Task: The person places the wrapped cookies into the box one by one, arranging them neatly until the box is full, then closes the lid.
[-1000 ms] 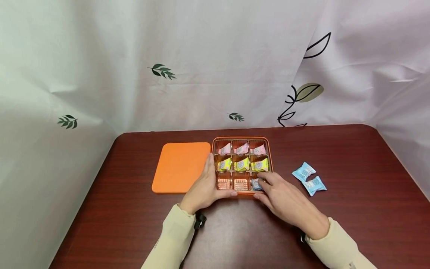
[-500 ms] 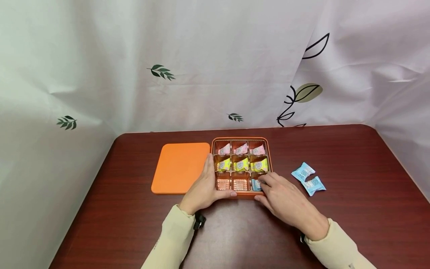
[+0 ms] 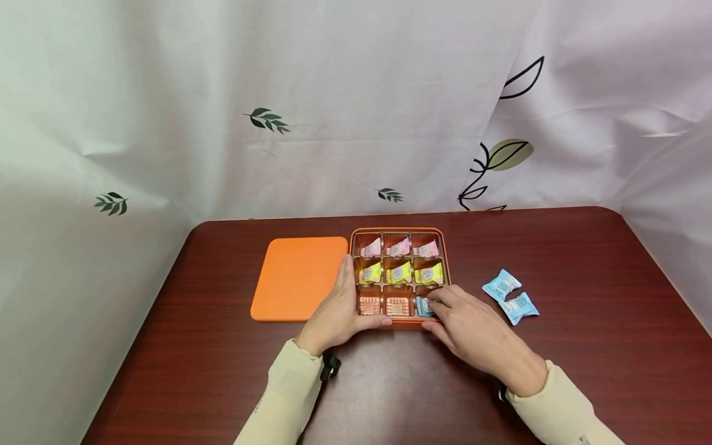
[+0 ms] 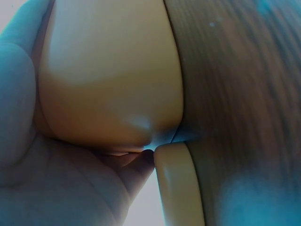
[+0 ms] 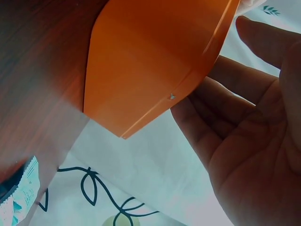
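An orange box with a divided plastic tray stands on the table. My left hand lies along its left side with straight fingers, the thumb on the front edge. In the front right compartment sits a blue-wrapped candy, partly hidden by my right hand. The fingertips of that hand reach down to the candy, while its thumb rests apart at the front rim. In the right wrist view, the fingers pass over the rim of the box; their tips are hidden. Pink candies fill the back row, yellow candies the middle one.
The orange lid lies flat left of the box, close against it. Two more blue-wrapped candies lie to the right on the dark red wooden table. A patterned white curtain hangs behind the table.
The right hand's fingers have shifted slightly on the blue candy, and a little more of it shows. The left hand and the box stay in place.
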A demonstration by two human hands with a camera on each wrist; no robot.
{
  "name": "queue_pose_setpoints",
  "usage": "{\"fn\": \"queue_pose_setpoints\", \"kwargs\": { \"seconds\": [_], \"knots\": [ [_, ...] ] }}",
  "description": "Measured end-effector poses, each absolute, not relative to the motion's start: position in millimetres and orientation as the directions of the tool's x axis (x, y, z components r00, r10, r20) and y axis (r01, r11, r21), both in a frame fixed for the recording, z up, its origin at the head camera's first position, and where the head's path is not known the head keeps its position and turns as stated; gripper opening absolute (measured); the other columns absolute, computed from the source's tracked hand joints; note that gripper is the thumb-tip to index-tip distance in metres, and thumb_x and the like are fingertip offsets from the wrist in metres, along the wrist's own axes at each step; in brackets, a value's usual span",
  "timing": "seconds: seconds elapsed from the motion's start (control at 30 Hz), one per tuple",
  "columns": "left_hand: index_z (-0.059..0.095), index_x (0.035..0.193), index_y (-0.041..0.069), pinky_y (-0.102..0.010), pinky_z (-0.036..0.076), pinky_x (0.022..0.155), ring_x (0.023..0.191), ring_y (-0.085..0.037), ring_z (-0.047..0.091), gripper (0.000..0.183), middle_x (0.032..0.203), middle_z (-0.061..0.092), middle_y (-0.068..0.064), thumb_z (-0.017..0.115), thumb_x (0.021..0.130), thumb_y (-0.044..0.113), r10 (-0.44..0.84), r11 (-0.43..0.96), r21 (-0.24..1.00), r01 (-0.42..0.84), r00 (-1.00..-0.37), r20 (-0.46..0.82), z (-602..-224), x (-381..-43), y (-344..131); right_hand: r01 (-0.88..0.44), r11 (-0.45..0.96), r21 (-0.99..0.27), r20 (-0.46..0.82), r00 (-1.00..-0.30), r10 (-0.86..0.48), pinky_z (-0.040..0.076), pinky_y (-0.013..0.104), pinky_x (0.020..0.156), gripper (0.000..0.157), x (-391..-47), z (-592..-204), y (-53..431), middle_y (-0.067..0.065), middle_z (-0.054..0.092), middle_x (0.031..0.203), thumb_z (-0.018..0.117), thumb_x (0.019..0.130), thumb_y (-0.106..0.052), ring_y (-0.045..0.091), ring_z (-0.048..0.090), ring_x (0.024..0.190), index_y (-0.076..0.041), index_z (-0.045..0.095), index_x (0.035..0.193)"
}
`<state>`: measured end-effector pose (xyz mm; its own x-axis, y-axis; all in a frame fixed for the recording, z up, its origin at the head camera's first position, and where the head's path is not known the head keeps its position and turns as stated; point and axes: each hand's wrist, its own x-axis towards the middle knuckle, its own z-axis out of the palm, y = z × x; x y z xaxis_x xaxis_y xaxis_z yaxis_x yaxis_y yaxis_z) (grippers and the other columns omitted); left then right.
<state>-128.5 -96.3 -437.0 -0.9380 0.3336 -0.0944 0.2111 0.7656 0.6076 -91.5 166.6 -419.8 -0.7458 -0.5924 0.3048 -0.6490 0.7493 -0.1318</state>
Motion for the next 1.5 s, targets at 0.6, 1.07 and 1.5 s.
{"fn": "queue_pose_setpoints", "kwargs": {
  "seconds": [0.6, 1.07, 1.5],
  "knots": [
    [-0.011, 0.159, 0.003, -0.043, 0.026, 0.118, 0.153, -0.023, 0.002, 0.136, 0.167, -0.009, -0.016, 0.074, 0.076, 0.070, 0.339, 0.761, 0.610, 0.223, -0.937, -0.081, -439.1, -128.4, -97.5, -0.663, 0.727, -0.180, 0.327, -0.737, -0.591, 0.054, 0.041, 0.086, 0.034, -92.6, -416.6, 169.8, 0.009, 0.066, 0.116, 0.075, 0.092, -0.028, 0.025, 0.059, 0.110, -0.002, 0.073, 0.115],
    [-0.010, 0.159, 0.003, -0.043, 0.024, 0.119, 0.153, -0.022, 0.001, 0.136, 0.168, -0.010, -0.015, 0.074, 0.076, 0.071, 0.337, 0.762, 0.610, 0.218, -0.937, -0.086, -439.4, -128.7, -97.2, -0.660, 0.722, -0.207, 0.360, -0.737, -0.571, 0.054, 0.043, 0.090, 0.025, -96.4, -410.2, 176.1, 0.010, 0.067, 0.113, 0.074, 0.091, -0.016, 0.027, 0.059, 0.109, -0.001, 0.074, 0.111],
    [-0.012, 0.159, 0.005, -0.043, 0.025, 0.119, 0.153, -0.023, 0.003, 0.137, 0.168, -0.010, -0.014, 0.074, 0.076, 0.071, 0.338, 0.760, 0.614, 0.214, -0.937, -0.092, -438.6, -128.5, -97.0, -0.630, 0.734, -0.254, 0.386, -0.762, -0.520, 0.053, 0.046, 0.090, 0.025, -102.4, -406.6, 187.5, 0.012, 0.067, 0.115, 0.071, 0.091, -0.007, 0.029, 0.060, 0.110, 0.001, 0.072, 0.115]
  ]
}}
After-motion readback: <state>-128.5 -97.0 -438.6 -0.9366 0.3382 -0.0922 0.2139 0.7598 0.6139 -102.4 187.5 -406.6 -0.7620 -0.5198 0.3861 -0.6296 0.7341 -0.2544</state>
